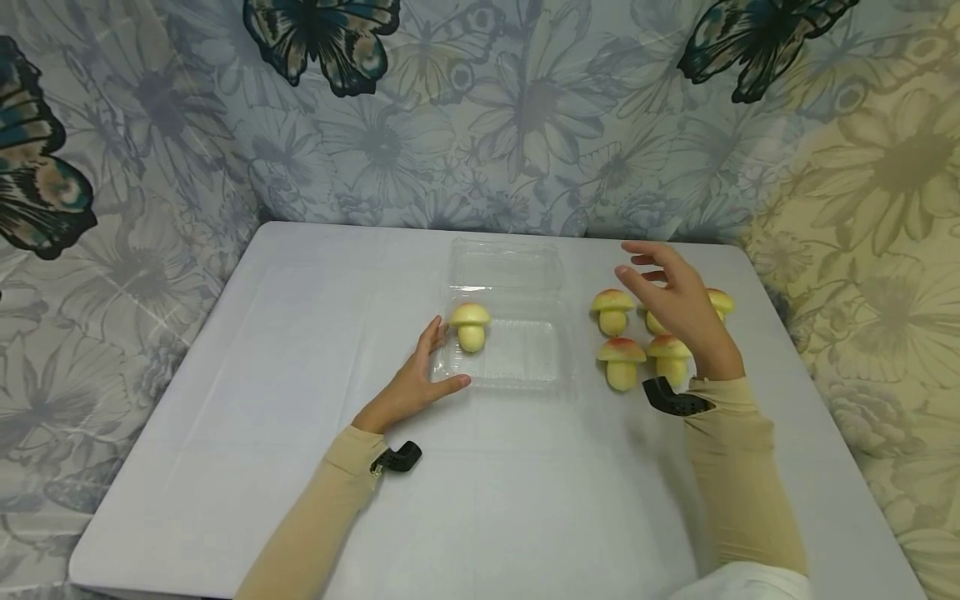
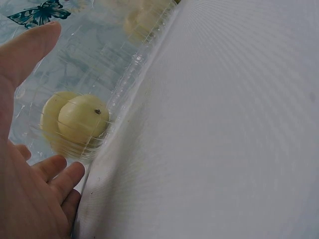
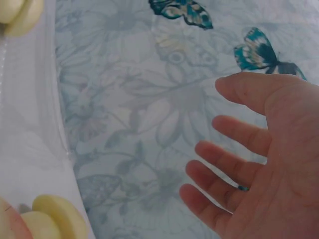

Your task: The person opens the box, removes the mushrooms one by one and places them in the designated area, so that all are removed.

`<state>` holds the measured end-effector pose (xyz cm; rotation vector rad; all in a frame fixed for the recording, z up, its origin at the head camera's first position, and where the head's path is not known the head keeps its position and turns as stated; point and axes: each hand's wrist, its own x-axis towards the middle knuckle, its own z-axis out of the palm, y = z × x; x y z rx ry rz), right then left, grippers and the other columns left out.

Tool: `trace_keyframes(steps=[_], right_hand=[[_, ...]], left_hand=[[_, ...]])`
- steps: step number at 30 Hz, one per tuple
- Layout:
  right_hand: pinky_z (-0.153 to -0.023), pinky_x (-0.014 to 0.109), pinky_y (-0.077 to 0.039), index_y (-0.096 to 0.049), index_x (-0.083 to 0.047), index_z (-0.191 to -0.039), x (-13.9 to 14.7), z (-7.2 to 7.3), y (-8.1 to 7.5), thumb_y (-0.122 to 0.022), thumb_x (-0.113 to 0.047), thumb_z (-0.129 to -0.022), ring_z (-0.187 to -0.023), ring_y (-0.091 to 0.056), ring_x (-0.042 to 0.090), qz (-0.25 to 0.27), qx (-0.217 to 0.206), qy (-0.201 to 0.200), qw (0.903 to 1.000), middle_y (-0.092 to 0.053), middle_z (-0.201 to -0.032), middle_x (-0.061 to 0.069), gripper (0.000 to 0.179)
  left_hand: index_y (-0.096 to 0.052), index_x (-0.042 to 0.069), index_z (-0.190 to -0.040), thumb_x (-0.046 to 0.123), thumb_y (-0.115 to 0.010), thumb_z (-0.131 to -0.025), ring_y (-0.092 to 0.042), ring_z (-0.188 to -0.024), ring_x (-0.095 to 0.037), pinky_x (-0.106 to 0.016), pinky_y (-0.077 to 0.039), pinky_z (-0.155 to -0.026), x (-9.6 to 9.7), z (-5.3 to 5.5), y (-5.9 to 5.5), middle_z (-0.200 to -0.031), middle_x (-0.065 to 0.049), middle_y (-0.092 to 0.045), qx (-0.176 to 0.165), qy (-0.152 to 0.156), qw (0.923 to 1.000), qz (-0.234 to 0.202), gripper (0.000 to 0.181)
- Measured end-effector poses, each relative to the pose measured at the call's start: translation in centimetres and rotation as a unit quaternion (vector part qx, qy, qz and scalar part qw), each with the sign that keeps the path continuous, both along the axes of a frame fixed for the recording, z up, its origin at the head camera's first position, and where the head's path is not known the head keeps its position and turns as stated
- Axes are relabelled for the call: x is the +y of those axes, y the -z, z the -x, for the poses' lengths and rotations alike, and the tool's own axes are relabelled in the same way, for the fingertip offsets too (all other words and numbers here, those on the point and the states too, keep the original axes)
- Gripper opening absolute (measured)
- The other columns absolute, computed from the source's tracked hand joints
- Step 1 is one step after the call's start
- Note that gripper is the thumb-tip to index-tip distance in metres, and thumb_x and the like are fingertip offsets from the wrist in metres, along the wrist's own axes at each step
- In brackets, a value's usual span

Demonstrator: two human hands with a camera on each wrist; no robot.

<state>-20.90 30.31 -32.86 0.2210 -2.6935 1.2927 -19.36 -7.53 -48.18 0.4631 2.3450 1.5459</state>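
A clear plastic clamshell box [image 1: 525,354] lies on the table with its lid [image 1: 506,265] folded back toward the wall. One mushroom-shaped bun [image 1: 470,327], yellow with a reddish cap top, sits at the left inside it. My left hand [image 1: 408,387] is at the box's left side, thumb and fingers spread around that corner; the left wrist view shows the bun [image 2: 82,119] through clear plastic. Over several similar mushroom-shaped buns [image 1: 621,363] on the right, my right hand [image 1: 678,304] hovers with nothing in it, partly hiding some. In the right wrist view its fingers are extended and apart.
A white table [image 1: 247,433] carries everything. Behind it and at both sides hangs patterned floral cloth [image 1: 525,125] with dark butterflies [image 1: 326,42]. Each wrist wears a black device [image 1: 401,457].
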Motion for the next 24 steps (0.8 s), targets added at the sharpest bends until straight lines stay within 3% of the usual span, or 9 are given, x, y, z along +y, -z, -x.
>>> trace_keyframes(steps=[9,24], right_hand=[[-0.095,0.019,-0.041,-0.054,-0.01,-0.145,-1.2,0.8,-0.3,-0.06,-0.03,-0.103,-0.125,-0.052,0.023,-0.002,0.023,-0.023,0.9995,-0.053,-0.147,0.011,0.046],[-0.105,0.043,-0.041,-0.051,-0.012,-0.147,-4.0,2.2,-1.5,-0.062,-0.032,-0.102,-0.131,-0.05,0.026,0.001,0.001,-0.058,0.9983,-0.052,-0.148,0.011,0.051]], left_hand=[[0.004,0.025,-0.164,0.052,-0.078,-0.085,-0.019,-0.158,-0.021,-0.059,-0.015,-0.126,-0.1,0.1,0.0,-0.17,0.005,-0.017,0.004,0.002,1.0,-0.003,0.117],[0.004,0.026,-0.164,0.052,-0.078,-0.085,-0.019,-0.157,-0.021,-0.061,-0.015,-0.125,0.0,-0.1,-0.1,-0.17,0.006,-0.016,0.005,0.004,1.0,0.0,0.117]])
